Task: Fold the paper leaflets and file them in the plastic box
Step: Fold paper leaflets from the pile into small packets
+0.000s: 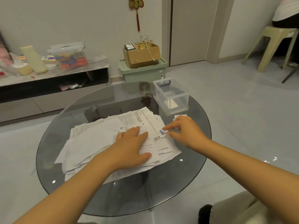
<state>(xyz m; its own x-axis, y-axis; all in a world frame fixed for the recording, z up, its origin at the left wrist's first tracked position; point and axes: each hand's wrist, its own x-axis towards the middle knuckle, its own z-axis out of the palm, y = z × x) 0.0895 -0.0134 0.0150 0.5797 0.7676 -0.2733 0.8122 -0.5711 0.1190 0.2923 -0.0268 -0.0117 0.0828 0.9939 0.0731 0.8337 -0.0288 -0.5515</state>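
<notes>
Left hand (134, 147) flat on leaflet pile (100, 143); right hand (182, 131) pinching top leaflet's (161, 139) edge (plastic box (171, 97) just beyond right grip).

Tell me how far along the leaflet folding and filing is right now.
Barely started. The clear plastic box on the glass table appears to hold no leaflets yet, though a small white piece lies beside it. In hand: the left hand presses flat on the pile of leaflets while the right hand pinches the top sheet's edge. Left to do: fold and file nearly the whole pile.
</notes>
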